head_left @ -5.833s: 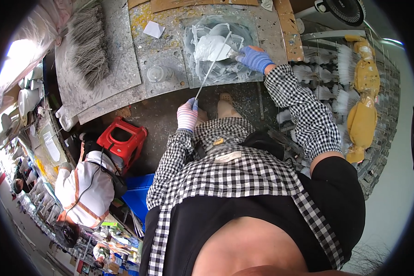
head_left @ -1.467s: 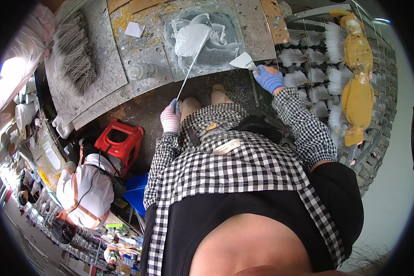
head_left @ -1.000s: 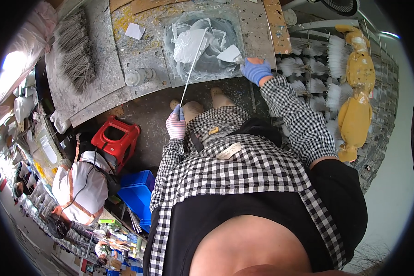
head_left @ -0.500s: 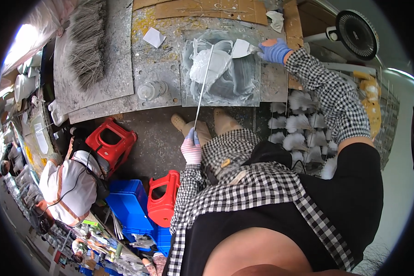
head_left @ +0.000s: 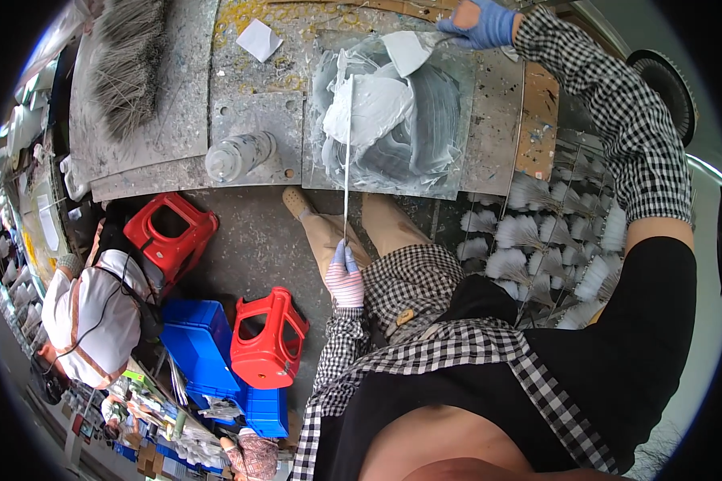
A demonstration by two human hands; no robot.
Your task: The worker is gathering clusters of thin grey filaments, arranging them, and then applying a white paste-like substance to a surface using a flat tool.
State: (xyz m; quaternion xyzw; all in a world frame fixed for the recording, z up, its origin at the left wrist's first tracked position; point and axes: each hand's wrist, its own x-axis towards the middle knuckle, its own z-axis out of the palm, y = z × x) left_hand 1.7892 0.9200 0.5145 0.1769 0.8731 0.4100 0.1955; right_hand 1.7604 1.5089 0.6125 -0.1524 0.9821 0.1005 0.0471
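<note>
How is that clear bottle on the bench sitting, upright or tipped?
Tipped: the clear bottle lies on its side on the grey bench, left of the white paste.

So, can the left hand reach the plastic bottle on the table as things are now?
Probably yes, but not freely: the left hand is holding a thin rod. The bottle lies on the table's near edge, left of the rod, with nothing between.

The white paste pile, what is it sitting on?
The white paste lies on a smeared grey metal plate on the workbench. A thin rod crosses it. The plate beneath the pile is hidden.
</note>
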